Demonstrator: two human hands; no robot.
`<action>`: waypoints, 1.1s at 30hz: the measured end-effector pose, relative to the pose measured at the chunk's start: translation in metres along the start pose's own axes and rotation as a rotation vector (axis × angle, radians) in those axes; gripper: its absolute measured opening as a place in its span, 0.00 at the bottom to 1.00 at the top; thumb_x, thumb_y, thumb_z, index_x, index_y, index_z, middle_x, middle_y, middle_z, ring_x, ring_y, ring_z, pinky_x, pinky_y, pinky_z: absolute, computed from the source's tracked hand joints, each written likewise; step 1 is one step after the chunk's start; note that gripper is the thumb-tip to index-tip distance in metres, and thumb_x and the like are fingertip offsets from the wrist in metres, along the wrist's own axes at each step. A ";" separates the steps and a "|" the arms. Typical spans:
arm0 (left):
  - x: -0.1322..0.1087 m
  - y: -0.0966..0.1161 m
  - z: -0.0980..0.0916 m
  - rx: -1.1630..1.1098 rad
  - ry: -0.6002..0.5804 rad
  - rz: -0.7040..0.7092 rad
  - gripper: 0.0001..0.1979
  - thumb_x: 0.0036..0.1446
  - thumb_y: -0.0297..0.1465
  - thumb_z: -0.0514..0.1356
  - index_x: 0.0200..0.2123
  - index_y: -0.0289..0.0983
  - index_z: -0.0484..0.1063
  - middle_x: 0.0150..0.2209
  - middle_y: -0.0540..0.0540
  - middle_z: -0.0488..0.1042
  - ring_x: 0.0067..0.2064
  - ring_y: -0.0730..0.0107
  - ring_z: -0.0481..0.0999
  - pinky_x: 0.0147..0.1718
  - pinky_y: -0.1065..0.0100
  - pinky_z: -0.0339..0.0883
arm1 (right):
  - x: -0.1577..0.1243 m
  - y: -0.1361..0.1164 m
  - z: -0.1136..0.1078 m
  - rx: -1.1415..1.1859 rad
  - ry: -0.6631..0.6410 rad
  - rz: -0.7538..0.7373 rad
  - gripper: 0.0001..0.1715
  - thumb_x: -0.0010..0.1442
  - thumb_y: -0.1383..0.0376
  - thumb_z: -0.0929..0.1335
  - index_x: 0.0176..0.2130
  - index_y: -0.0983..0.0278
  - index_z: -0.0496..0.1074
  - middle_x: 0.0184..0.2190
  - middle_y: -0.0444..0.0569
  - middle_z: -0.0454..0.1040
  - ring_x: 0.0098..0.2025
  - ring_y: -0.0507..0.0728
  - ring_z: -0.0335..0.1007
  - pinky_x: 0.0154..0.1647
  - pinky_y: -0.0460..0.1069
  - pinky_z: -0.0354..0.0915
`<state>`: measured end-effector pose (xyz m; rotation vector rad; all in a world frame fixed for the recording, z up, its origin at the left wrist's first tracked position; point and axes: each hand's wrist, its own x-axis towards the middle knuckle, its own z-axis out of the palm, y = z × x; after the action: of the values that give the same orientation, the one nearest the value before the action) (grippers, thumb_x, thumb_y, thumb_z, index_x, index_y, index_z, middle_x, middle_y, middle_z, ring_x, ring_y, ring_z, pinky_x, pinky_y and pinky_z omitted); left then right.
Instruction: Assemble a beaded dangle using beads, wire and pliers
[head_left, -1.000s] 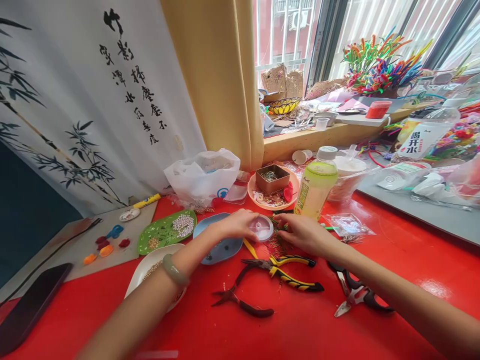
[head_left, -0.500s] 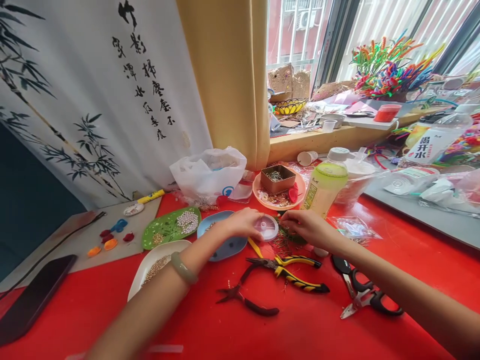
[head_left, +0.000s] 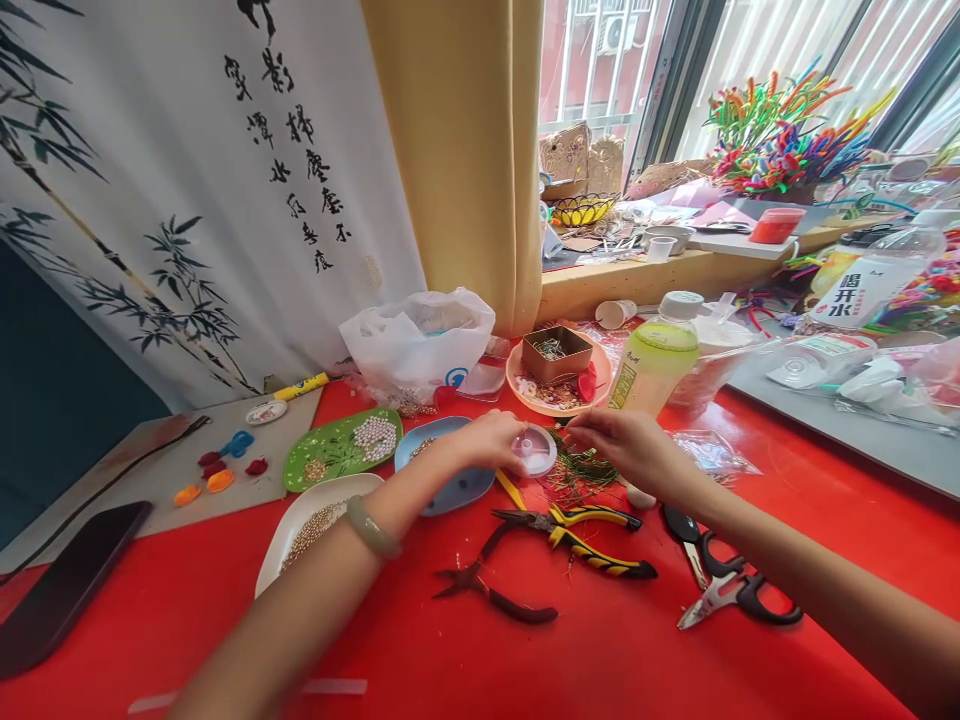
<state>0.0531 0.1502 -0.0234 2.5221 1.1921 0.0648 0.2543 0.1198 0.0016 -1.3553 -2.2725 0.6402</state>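
My left hand (head_left: 495,440) has its fingers closed on the near-left rim of a clear round plastic spool (head_left: 537,453) above the red table (head_left: 420,640). To its right, my right hand (head_left: 619,445) is pinched; anything between its fingertips is too fine to see. Below the right hand lies a tangle of green and reddish wire stems (head_left: 581,478). A blue plate (head_left: 442,500) with a few beads is partly under my left wrist. Nearer me lie yellow-and-black pliers (head_left: 574,535) and a smaller dark pair of pliers (head_left: 480,585).
Scissors (head_left: 739,595) lie under my right forearm. A green tray (head_left: 337,455) and a white dish (head_left: 300,535) hold beads. Behind stand a pink plate (head_left: 517,385) with a small box (head_left: 556,355), a drink bottle (head_left: 656,355) and a plastic bag (head_left: 416,335). A phone (head_left: 71,585) lies left.
My right hand has risen slightly and moved a little right, uncovering more of the wire stems. My left hand stays at the spool. The view has tilted slightly.
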 end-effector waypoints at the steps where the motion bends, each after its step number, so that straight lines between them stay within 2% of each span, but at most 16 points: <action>1: 0.001 0.000 0.000 0.001 0.000 -0.003 0.28 0.39 0.36 0.63 0.48 0.38 0.68 0.40 0.43 0.73 0.40 0.58 0.70 0.36 0.69 0.61 | 0.001 -0.001 0.000 -0.007 0.000 -0.002 0.15 0.56 0.60 0.59 0.32 0.64 0.70 0.28 0.48 0.74 0.30 0.54 0.68 0.30 0.46 0.61; 6: 0.002 -0.002 0.001 0.008 -0.002 -0.010 0.26 0.40 0.37 0.63 0.46 0.38 0.69 0.39 0.44 0.72 0.40 0.59 0.70 0.35 0.70 0.60 | -0.001 0.001 -0.001 -0.058 -0.023 0.035 0.13 0.55 0.61 0.60 0.30 0.64 0.71 0.26 0.48 0.75 0.28 0.54 0.69 0.28 0.46 0.61; 13: 0.004 -0.004 0.002 0.025 -0.014 0.004 0.30 0.39 0.38 0.63 0.49 0.42 0.66 0.39 0.46 0.72 0.39 0.61 0.69 0.31 0.71 0.60 | -0.015 -0.004 -0.002 -0.104 -0.036 0.077 0.15 0.56 0.60 0.59 0.29 0.64 0.71 0.24 0.46 0.75 0.25 0.53 0.68 0.23 0.44 0.60; 19: 0.003 -0.004 0.001 0.041 -0.017 0.012 0.31 0.41 0.38 0.61 0.52 0.42 0.63 0.39 0.46 0.72 0.39 0.61 0.70 0.31 0.71 0.60 | -0.006 -0.015 0.000 -0.098 -0.038 0.055 0.14 0.56 0.61 0.59 0.33 0.64 0.71 0.28 0.47 0.76 0.29 0.54 0.71 0.28 0.44 0.63; 22: 0.001 -0.002 0.001 0.043 -0.013 0.009 0.31 0.42 0.37 0.61 0.52 0.43 0.62 0.41 0.45 0.71 0.41 0.61 0.69 0.32 0.71 0.60 | 0.000 -0.016 0.001 -0.101 -0.053 0.054 0.14 0.55 0.62 0.59 0.31 0.64 0.71 0.26 0.47 0.76 0.29 0.54 0.71 0.27 0.45 0.63; 28: 0.000 0.003 -0.002 0.064 -0.014 -0.037 0.25 0.40 0.38 0.62 0.43 0.36 0.70 0.38 0.43 0.72 0.40 0.59 0.70 0.33 0.70 0.61 | -0.003 -0.008 0.001 -0.094 -0.108 0.073 0.12 0.55 0.63 0.60 0.27 0.64 0.70 0.25 0.47 0.76 0.28 0.54 0.72 0.28 0.45 0.64; 33: 0.000 0.006 -0.003 0.068 -0.022 -0.066 0.21 0.39 0.38 0.63 0.39 0.36 0.72 0.37 0.43 0.73 0.39 0.59 0.70 0.34 0.69 0.62 | -0.003 -0.018 0.001 -0.125 -0.103 0.081 0.13 0.56 0.64 0.59 0.30 0.64 0.70 0.26 0.47 0.76 0.28 0.53 0.72 0.28 0.45 0.63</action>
<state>0.0567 0.1476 -0.0183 2.5323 1.2883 -0.0195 0.2426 0.1092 0.0114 -1.5121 -2.3847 0.6162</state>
